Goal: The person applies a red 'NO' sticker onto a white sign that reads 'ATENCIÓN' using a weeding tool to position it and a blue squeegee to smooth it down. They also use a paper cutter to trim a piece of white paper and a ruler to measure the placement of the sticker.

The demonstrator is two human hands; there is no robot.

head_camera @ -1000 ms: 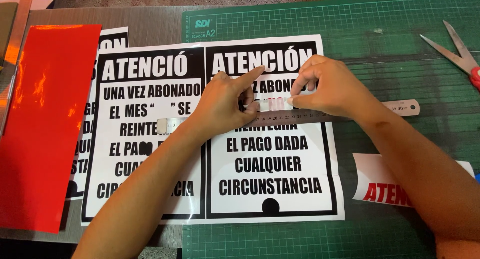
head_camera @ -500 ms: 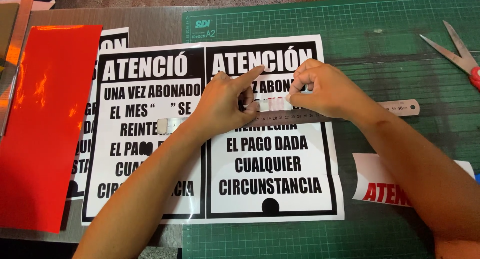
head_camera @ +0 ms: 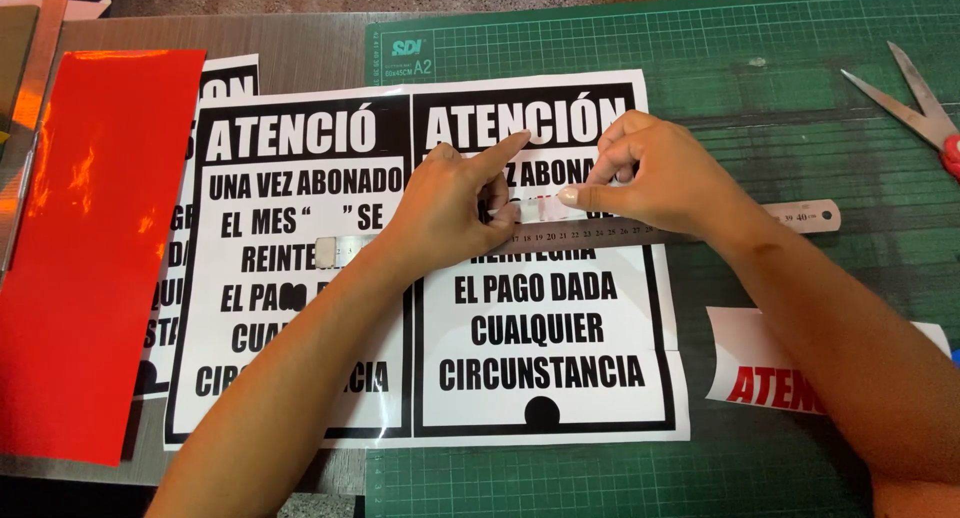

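- The left hand (head_camera: 455, 206) pressed flat on a metal ruler (head_camera: 640, 230), its forefinger stretched out across the printed sheet (head_camera: 545, 308).
- The right hand (head_camera: 665, 178) pinched a small pale strip (head_camera: 540, 208) just above the ruler's edge, thumb and fingers closed on it.
- The ruler lay across two black-and-white sheets on a green cutting mat (head_camera: 780, 108).
- A red glossy sheet (head_camera: 85, 248) lay at the left, scissors (head_camera: 915, 103) at the far right.
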